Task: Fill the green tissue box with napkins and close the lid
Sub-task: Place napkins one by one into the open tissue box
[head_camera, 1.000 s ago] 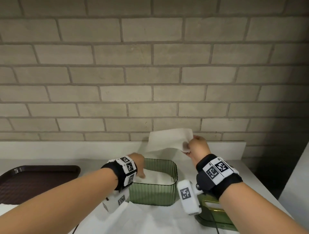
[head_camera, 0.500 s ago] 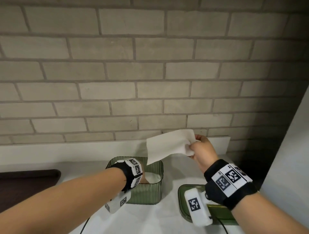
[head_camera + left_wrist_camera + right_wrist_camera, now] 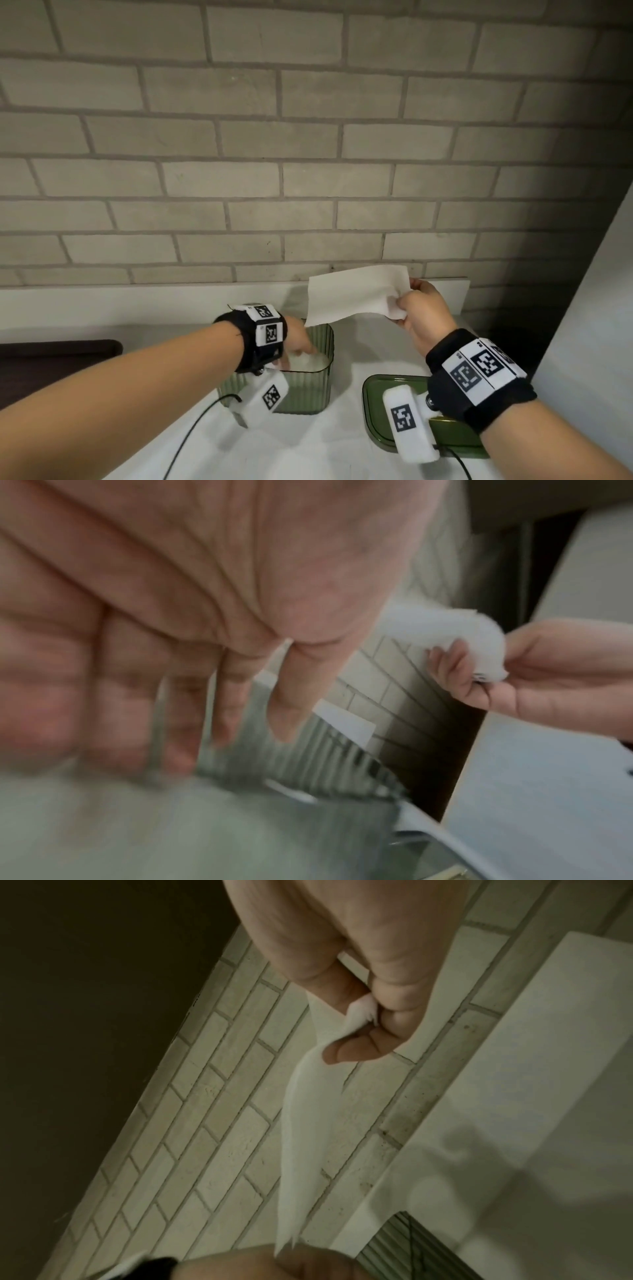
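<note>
The green ribbed tissue box (image 3: 310, 390) stands open on the white counter with a stack of white napkins (image 3: 310, 364) inside. My left hand (image 3: 303, 350) reaches into it, and its straight fingers (image 3: 291, 696) press down on the stack. My right hand (image 3: 400, 304) is raised to the right of the box and pinches the corner of one white napkin (image 3: 356, 294), which hangs spread out above the box's far rim. In the right wrist view thumb and fingers (image 3: 356, 1047) nip that napkin (image 3: 308, 1123). The green lid (image 3: 375, 401) lies flat on the counter under my right wrist.
A dark brown tray (image 3: 58, 356) lies at the left edge. A brick wall with a white ledge (image 3: 137, 301) runs behind the counter. A pale upright panel (image 3: 596, 325) closes off the right side. A black cable (image 3: 191, 435) trails over the counter in front of the box.
The view has swung to the right, so the tray has slid towards the left edge and the lid shows more. The right hand still holds the napkin up; the left stays in the box.
</note>
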The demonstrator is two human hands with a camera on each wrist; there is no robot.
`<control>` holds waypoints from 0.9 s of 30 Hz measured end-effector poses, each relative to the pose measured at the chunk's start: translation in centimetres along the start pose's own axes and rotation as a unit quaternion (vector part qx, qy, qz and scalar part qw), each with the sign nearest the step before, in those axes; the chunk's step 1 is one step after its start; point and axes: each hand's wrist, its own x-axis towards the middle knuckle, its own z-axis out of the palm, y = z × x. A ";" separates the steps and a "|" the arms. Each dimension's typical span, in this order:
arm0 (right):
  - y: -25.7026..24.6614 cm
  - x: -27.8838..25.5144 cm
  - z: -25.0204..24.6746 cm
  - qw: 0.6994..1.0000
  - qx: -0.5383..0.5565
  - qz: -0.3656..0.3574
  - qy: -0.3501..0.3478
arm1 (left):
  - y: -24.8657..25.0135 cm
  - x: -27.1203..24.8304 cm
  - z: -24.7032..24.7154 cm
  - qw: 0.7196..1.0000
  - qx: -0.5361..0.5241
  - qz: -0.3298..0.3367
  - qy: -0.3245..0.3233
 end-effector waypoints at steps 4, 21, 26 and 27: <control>0.2 -0.3 0.9 0.999 0.033 0.027 -0.014 | -4.3 -1.9 -2.2 0.997 0.062 -0.034 0.044; 7.5 -1.9 11.3 0.967 -0.240 0.081 -0.035 | -12.3 -6.2 0.3 0.959 -0.004 0.150 0.243; 6.1 -2.6 11.5 0.900 -0.425 0.057 -0.083 | -12.6 -6.3 -0.5 0.948 -0.026 0.147 0.282; 5.9 -2.7 11.6 0.883 -0.458 0.052 -0.094 | -12.4 -6.5 -0.8 0.946 -0.030 0.146 0.289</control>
